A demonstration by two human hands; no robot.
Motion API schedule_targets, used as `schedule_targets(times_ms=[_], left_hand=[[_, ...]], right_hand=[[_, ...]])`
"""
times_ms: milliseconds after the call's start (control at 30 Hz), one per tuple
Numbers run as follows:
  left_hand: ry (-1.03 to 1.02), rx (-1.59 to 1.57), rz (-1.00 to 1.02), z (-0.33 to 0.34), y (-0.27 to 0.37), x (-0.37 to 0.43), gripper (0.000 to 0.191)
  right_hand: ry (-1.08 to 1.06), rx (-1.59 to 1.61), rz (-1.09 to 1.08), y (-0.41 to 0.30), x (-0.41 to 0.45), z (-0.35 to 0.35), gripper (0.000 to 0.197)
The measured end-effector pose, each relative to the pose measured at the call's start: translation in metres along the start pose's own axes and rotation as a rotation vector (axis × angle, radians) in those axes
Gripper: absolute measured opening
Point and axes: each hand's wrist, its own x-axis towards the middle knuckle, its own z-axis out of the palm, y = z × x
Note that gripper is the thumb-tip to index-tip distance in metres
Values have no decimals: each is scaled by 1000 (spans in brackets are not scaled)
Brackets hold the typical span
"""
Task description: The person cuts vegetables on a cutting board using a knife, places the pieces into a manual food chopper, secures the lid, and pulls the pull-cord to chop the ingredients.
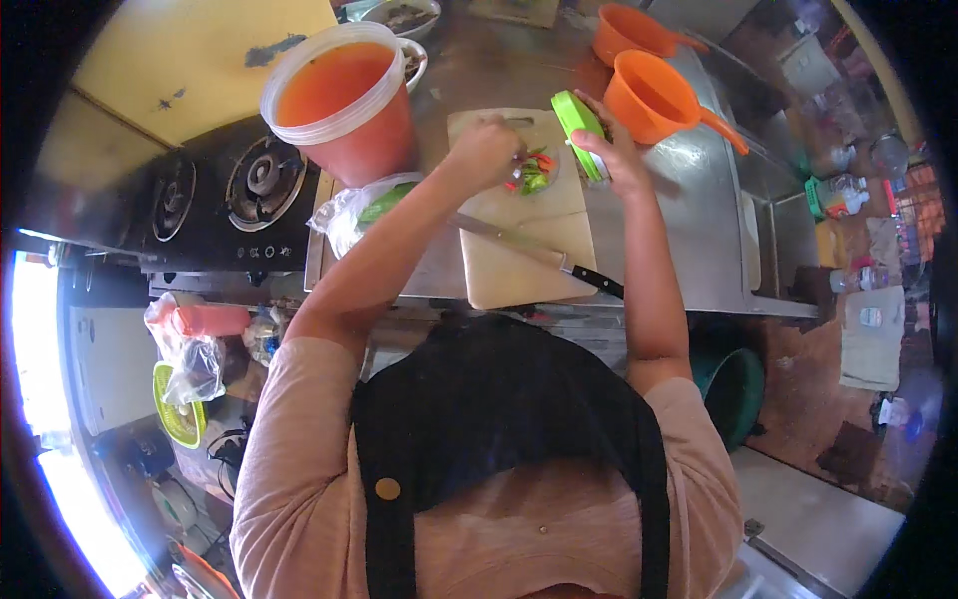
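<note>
My right hand (617,153) grips a bright green and white plastic case (578,135), tilted on its edge by the cutting board's right side. My left hand (486,153) is curled above the pale cutting board (528,266); its fingertips are hidden, so whether it pinches something cannot be told. Just right of it lie cut red and green chili peppers (535,176), apparently in a small clear dish. A kitchen knife (516,243) with a black handle lies slantwise across the board, the handle past its right edge. A small metal piece (519,121) rests at the board's far end.
On the left stand a tall plastic tub (359,142) of orange liquid and a gas stove (224,202). A bagged green vegetable (382,206) lies beneath my left forearm. Two orange dippers (651,101) sit at the right, near the steel counter's (673,247) edge.
</note>
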Motion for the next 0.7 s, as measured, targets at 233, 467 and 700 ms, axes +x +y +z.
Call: schedule_targets(times_ms=[233, 467, 700], left_hand=[[-5, 12, -38, 10, 2, -4, 15], [6, -5, -9, 10, -8, -7, 24], [211, -227, -81, -2, -19, -18, 26]], right_hand=[[17, -28, 25, -8, -6, 5, 78], [-7, -125, 24, -23, -10, 18, 78], [13, -19, -18, -6, -9, 11, 78]])
